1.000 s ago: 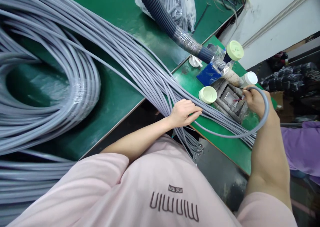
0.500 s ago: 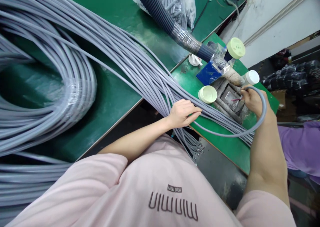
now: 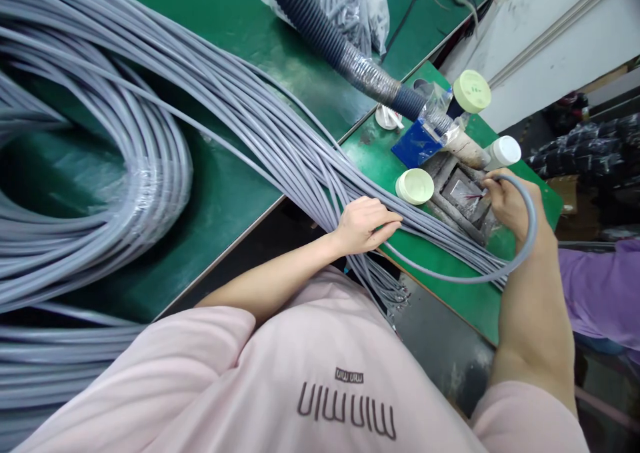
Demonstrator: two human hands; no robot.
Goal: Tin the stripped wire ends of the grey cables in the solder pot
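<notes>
My right hand (image 3: 510,203) pinches one grey cable (image 3: 533,223) near its end. Thin reddish wires (image 3: 473,196) stick out of that end, over the shiny surface of a square solder pot (image 3: 453,216). From there the cable bends in a loop past my wrist and runs back to my left hand (image 3: 364,226). That hand is closed over the bundle of grey cables (image 3: 300,153), fingers curled down; how many cables it grips is hidden. Past it, the bundle continues across the green board, beside the pot. More cable ends (image 3: 395,293) hang below my left hand.
A ribbed hose (image 3: 330,36) with a blue hood piece (image 3: 419,148) reaches over beside the pot. Nearby stand an open pale tub (image 3: 415,186), a white-lidded jar (image 3: 505,152) and a green-lidded jar (image 3: 471,91). A coiled cable bundle (image 3: 155,193) lies left. A person's purple sleeve (image 3: 600,293) shows right.
My right hand has shifted slightly to the right, and the cable loop hangs a little lower. The wire tips stay over the pot. My left hand has hardly moved.
</notes>
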